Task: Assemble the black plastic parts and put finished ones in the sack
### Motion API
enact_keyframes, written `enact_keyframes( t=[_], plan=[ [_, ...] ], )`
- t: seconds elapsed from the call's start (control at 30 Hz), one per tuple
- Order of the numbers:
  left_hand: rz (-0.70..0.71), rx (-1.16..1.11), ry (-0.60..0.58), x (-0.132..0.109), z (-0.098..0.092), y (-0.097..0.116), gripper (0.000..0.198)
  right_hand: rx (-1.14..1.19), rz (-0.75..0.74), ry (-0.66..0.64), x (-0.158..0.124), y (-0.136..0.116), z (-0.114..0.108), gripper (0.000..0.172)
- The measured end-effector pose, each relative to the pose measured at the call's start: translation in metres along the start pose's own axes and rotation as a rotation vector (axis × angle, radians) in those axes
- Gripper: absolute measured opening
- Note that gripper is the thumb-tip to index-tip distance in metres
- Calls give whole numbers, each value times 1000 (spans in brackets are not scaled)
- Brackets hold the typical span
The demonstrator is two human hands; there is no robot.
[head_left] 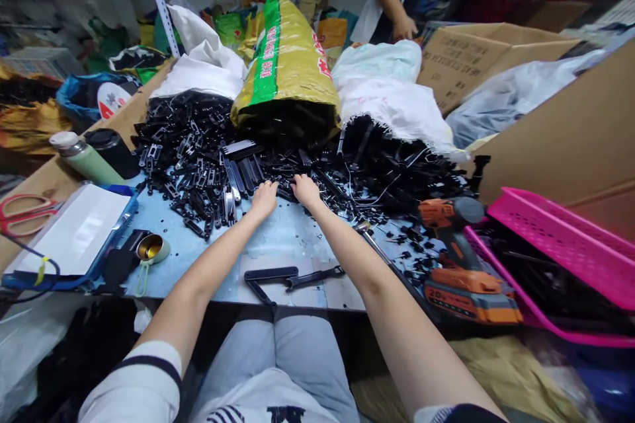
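Note:
Both my arms reach forward over a light blue table top (pixel 288 238). My left hand (pixel 264 198) and my right hand (pixel 304 189) rest side by side at the near edge of a big heap of black plastic parts (pixel 208 152). The fingers of both hands curl down into the parts, and what they grip is hidden. A few long black plastic pieces (pixel 290 275) lie joined together near the table's front edge, between my forearms.
An orange cordless drill (pixel 459 258) lies at the right beside pink plastic baskets (pixel 560 238). Open sacks (pixel 288 59) spill parts at the back. A green bottle (pixel 84 158), red scissors (pixel 24 208) and a white board (pixel 74 228) sit left. Another person's hand (pixel 404 26) rests on a cardboard box (pixel 476 56).

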State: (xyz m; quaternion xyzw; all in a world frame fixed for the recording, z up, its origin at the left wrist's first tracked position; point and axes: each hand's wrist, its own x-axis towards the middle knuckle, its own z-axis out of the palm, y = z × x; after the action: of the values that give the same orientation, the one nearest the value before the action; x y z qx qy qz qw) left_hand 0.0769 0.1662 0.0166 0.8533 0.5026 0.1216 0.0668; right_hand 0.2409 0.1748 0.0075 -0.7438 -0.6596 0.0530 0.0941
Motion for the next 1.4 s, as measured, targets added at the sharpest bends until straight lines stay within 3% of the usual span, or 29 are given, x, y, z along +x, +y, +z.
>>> enact_keyframes(
  t=[0.17,0.27,0.33,0.4,0.47,0.63,0.73,0.87,0.97,1.03,1.17,1.23,1.4],
  plan=[
    [21,-6,-47,49,18,16,31,21,-21,-53,2,21,4,25],
    [-7,5,-34,52,15,16,31,61,-7,3,0,25,0,24],
    [-21,16,-10,37,5,11,31,128,16,113,-10,26,-4,22],
    [-1,-18,67,3,-10,1,29,232,9,203,-30,30,-8,21],
    [61,-132,188,-51,-25,-10,26,341,-56,202,-61,34,-11,21],
    [93,-402,258,-204,-43,-28,18,554,-325,35,-155,38,-20,21],
    [40,-358,246,-248,-40,-26,18,645,-387,-81,-192,30,-27,22],
    [37,-159,238,-253,-38,-16,19,684,-376,-232,-209,17,-35,21],
    [127,-46,177,-248,-41,-6,19,622,-416,-254,-211,9,-42,15],
    [155,-47,143,-248,-40,-2,20,520,-465,-245,-211,5,-47,11],
    [47,-138,155,-250,-34,-2,20,262,-554,-262,-213,-8,-61,12],
    [60,-136,168,-251,-31,-1,20,153,-612,-287,-214,-15,-68,13],
    [91,-62,183,-250,-28,2,24,36,-670,-305,-213,-29,-70,20]
  ],
)
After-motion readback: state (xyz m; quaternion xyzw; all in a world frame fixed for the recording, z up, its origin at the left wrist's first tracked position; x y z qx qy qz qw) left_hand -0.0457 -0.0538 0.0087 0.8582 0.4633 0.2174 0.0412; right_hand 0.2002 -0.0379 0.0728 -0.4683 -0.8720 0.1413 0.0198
